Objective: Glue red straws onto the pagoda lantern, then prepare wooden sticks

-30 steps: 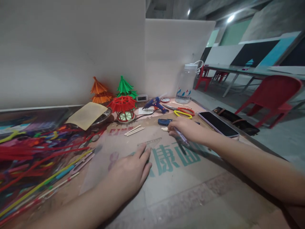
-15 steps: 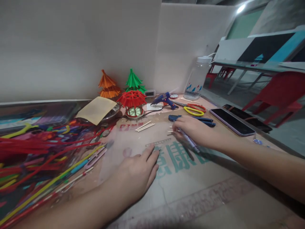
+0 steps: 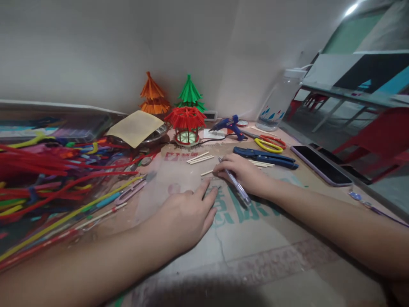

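My right hand (image 3: 241, 172) is closed around a pale purple pen (image 3: 238, 187), which slants back across the hand. Its fingertips are at the right end of a short wooden stick (image 3: 206, 173); I cannot tell whether they pinch it. Resting on the clear plastic sheet (image 3: 159, 183), my left hand (image 3: 188, 211) has its fingers apart and holds nothing, its index fingertip just below that stick. A small ruler between the hands is mostly hidden. Cut sticks (image 3: 200, 159) lie behind, and several more (image 3: 263, 163) sit beyond my right hand.
Blue pliers (image 3: 265, 157), scissors (image 3: 268, 143), a glue gun (image 3: 231, 125) and a phone (image 3: 321, 165) lie right. A red-roofed model (image 3: 187, 125), orange tree (image 3: 153, 96), green tree (image 3: 189, 94) and bottle (image 3: 273, 104) stand behind. Pipe cleaners (image 3: 32, 170) crowd the left.
My right hand has moved left with the pen, towards my left hand, and a stick now shows at its fingertips. The sticks it covered are uncovered. The view has shifted slightly.
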Demonstrator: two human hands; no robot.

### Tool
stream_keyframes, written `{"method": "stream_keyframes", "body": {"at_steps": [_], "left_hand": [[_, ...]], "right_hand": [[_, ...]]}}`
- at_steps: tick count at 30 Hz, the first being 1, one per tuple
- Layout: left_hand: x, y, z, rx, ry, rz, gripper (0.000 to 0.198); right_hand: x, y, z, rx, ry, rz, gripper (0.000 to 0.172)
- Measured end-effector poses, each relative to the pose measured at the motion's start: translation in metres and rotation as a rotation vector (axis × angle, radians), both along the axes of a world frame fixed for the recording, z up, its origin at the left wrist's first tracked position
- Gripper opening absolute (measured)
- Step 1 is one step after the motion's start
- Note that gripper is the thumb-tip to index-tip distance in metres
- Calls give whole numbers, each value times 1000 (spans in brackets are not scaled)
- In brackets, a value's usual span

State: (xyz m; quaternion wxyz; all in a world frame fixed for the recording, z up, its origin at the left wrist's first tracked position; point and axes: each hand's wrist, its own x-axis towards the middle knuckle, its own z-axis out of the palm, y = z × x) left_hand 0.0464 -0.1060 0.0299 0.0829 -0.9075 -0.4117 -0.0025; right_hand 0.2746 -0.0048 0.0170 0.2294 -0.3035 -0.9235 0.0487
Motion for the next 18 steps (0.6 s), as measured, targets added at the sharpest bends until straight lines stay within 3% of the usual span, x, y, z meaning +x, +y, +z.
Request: {"method": "stream_keyframes", "body": {"at_steps": [8,18], "left_hand": [[2,-1,0,8,8,19,51],[2,0,1,4,24,21,53]], "right_hand": [[-1,3,2,30,28,-16,29],[-1,3,1,-35,-7,1,25]]}}
